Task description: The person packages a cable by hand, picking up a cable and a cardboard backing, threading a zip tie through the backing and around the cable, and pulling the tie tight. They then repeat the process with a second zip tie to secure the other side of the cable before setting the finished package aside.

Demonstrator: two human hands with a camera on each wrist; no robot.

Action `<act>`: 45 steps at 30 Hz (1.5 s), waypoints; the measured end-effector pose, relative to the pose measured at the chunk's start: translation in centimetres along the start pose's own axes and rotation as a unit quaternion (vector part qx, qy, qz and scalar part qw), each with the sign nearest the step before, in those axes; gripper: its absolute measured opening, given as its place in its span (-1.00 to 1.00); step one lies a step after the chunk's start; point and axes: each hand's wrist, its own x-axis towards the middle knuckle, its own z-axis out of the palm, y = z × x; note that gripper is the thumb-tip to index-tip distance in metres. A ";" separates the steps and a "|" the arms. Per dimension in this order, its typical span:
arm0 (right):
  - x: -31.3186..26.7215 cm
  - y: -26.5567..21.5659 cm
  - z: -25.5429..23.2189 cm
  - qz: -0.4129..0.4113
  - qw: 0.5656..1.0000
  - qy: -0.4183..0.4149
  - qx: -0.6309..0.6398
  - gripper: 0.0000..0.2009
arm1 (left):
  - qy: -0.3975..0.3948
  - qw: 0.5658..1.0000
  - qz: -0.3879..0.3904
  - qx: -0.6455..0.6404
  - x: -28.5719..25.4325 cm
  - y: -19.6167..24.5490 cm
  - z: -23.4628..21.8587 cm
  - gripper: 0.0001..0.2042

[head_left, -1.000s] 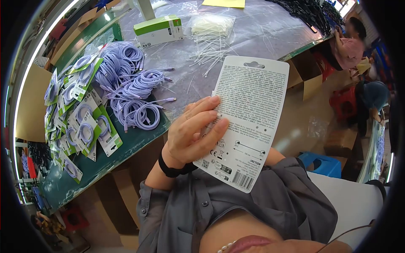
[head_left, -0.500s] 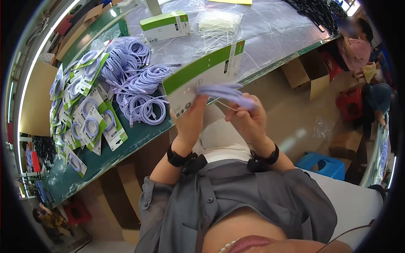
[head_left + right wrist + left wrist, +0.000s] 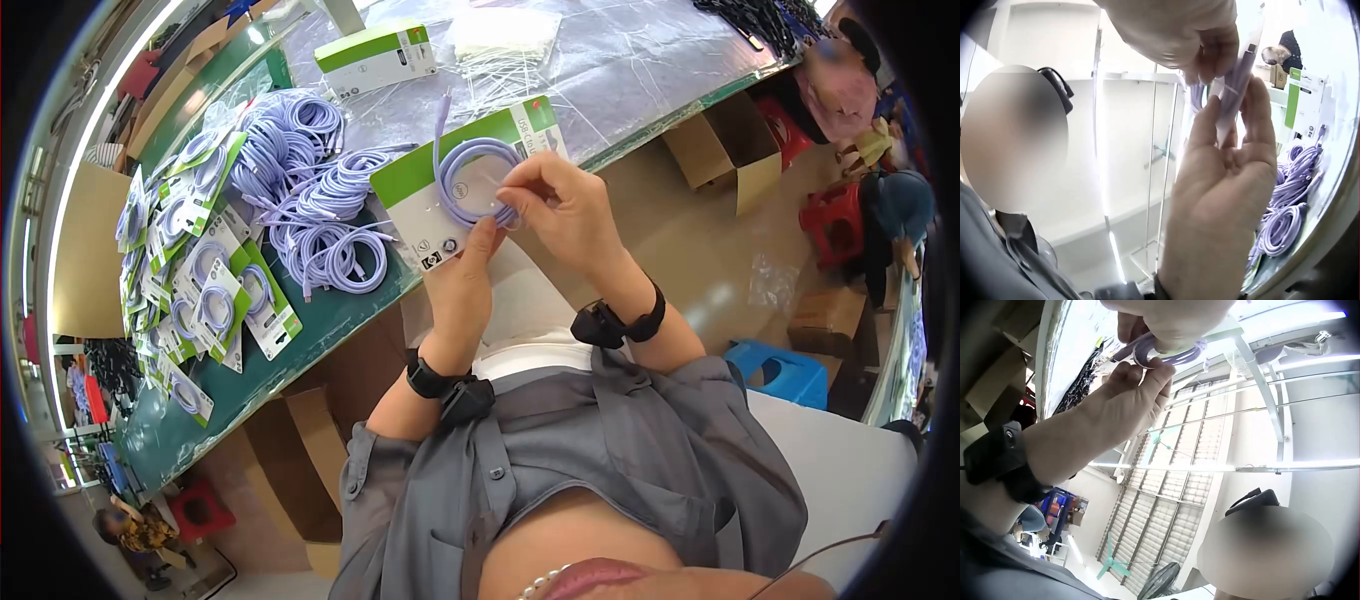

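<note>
In the head view my left hand point(image 3: 460, 295) holds a green-and-white backing card point(image 3: 405, 205) from below, thumb on its front. A coiled lilac USB cable point(image 3: 447, 185) lies against the card, one end sticking up past the top edge. Thumb and forefinger of my right hand point(image 3: 572, 215) pinch a thin white cable tie point(image 3: 514, 226) at the coil's right side. The right wrist view shows the tie's pale band point(image 3: 1227, 86) across the cable strands, between both hands. Part of the coil is hidden behind the right fingers.
Left on the green-edged table point(image 3: 190, 440) lie a heap of carded cables point(image 3: 215, 305) and loose lilac coils point(image 3: 335, 255). Farther back are a green-and-white box point(image 3: 375, 65) and white cable ties point(image 3: 500, 50). A blue stool point(image 3: 785, 370) stands at right; other people sit beyond.
The card, first held with its printed back toward the head camera, has turned to its front, showing the coil. My right hand has come in to the coil's right side.
</note>
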 end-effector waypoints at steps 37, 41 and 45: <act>-1.1 -1.9 -1.5 -0.159 0.944 -0.060 -0.281 -0.93 | -0.015 1.000 -0.001 -0.006 0.0 -1.1 -0.9 -0.64; -1.1 -1.7 -1.5 -0.167 0.941 -0.059 -0.288 -0.93 | -0.025 1.000 0.012 -0.004 0.1 -1.1 -0.9 -0.64; -1.2 -1.8 -1.5 -0.166 0.942 -0.058 -0.284 -0.93 | -0.022 0.998 0.041 0.033 0.5 -1.2 -0.7 -0.59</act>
